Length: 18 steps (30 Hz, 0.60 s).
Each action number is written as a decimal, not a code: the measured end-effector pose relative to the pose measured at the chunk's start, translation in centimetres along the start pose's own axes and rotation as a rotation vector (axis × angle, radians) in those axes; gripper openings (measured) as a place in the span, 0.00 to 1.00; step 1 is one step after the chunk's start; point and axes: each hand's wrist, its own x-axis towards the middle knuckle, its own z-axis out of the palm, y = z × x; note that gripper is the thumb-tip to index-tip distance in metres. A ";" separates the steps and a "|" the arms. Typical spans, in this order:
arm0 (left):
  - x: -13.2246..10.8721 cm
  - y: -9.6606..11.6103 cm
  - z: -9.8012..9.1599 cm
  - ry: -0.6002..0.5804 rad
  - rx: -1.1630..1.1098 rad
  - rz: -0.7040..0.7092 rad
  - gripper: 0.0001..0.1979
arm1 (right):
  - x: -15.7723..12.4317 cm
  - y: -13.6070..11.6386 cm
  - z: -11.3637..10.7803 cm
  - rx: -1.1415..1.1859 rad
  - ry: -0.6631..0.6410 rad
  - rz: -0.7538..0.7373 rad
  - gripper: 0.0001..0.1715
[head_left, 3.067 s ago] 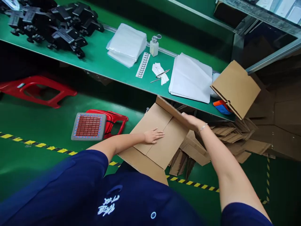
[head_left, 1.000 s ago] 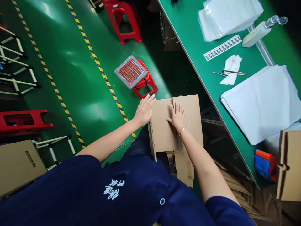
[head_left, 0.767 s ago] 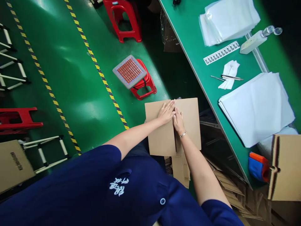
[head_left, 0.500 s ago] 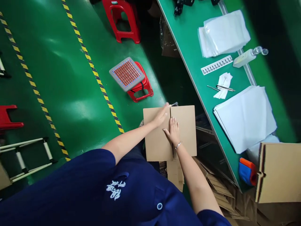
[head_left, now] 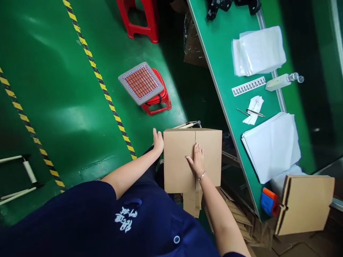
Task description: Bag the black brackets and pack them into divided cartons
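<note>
By the edge of the green desk (head_left: 218,46), a carton (head_left: 178,160) — right hand (head_left: 198,160) open flat atop, left hand (head_left: 158,143) open, empty, alongside.

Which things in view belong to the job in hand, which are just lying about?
Job in hand:
cardboard box, top flaps meeting at a seam
right hand, on top
left hand, at its side

Apparently lying about:
dispenser bottle
label strip
white sheets
red stool

I can't see the underside of the box (head_left: 179,162) below my right grip (head_left: 198,162); beyond my left grip (head_left: 158,142), the top edge cuts off a red stool (head_left: 141,31).
</note>
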 end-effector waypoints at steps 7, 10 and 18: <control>-1.6 3.9 9.4 -0.709 0.794 0.936 0.27 | -0.7 -0.5 -3.0 0.144 0.013 0.125 0.39; -1.8 3.1 10.8 -0.715 1.103 1.132 0.28 | -2.4 2.9 -7.2 0.166 0.236 0.545 0.28; -1.2 2.0 10.2 -0.668 1.288 1.136 0.31 | -3.4 7.3 -4.7 0.138 0.272 1.079 0.19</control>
